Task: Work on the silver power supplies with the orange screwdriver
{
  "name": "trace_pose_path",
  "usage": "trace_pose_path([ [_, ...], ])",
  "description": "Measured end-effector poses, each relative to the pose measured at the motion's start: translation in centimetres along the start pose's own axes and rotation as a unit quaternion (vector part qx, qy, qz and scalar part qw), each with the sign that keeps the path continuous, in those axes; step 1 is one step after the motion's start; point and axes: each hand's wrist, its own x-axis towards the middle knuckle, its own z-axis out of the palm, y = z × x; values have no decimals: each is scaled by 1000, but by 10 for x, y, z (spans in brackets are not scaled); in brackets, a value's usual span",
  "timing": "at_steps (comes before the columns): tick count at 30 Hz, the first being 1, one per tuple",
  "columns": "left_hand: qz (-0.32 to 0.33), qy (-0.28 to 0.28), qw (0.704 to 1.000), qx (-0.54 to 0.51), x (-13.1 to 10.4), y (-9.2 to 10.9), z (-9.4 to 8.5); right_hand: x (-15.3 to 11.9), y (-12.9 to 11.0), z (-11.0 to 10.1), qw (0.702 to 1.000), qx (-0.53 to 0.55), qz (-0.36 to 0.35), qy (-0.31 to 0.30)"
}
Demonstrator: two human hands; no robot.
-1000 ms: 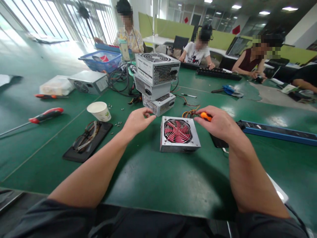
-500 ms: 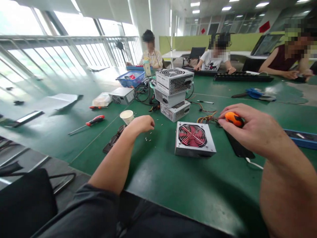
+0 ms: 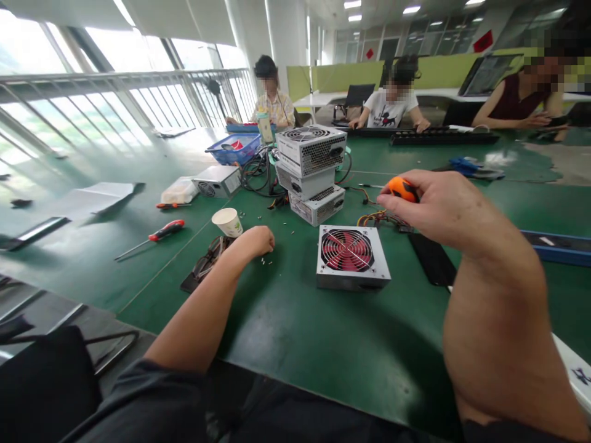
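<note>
My left hand (image 3: 258, 241) is closed low over the green table (image 3: 277, 326), near several tiny screws (image 3: 266, 263); what its fingers hold, if anything, is hidden. Beside it stands a paper cup (image 3: 227, 221). In my right hand (image 3: 434, 200) is an orange and black screwdriver handle (image 3: 402, 189), raised above the table, its shaft not visible. Between my hands lies a silver power supply (image 3: 353, 258), its red fan facing up and its cables (image 3: 378, 218) behind it.
Three stacked power supplies (image 3: 310, 175) stand behind, near a blue basket (image 3: 234, 149). At left lie another power supply (image 3: 217, 181) and a red-black screwdriver (image 3: 166, 231). A black phone-like slab (image 3: 431, 258) is at right. Three people sit across the table.
The view has shifted slightly, moving the table items left in the picture. My right hand has lifted with the orange handle and moved left towards the power supply. My left hand stays closed near the screws.
</note>
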Motion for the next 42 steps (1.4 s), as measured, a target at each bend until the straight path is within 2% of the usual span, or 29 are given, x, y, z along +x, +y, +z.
trace_pose_path([
  [4,31,36,998,-32,-10,20,-11,-6,-2,4,998,43,6,34],
  [8,112,61,984,-128,-23,59,-27,-11,-4,10,987,126,23,97],
  [9,156,68,959,-229,-26,69,-27,-12,-6,11,981,151,20,118],
  [10,186,79,921,-333,-29,78,-25,-12,-9,13,974,176,14,140],
  [13,204,96,802,-554,-35,98,-8,-16,-22,21,947,262,-5,188],
  [14,203,93,777,-588,-36,102,-1,-18,-27,23,938,288,-11,194],
  [16,205,69,756,-617,-37,105,10,-20,-35,29,930,317,-23,186],
  [20,215,9,766,-606,-36,101,16,-22,-41,39,945,293,-41,142],
  [23,240,-18,773,-588,-33,98,14,-20,-40,45,953,265,-43,137],
  [29,275,-5,764,-584,-31,95,13,-18,-39,51,963,233,-50,128],
  [38,264,-8,772,-578,-32,95,11,-20,-44,51,962,231,-51,135],
  [42,270,-11,765,-584,-32,94,12,-20,-45,53,958,249,-61,130],
])
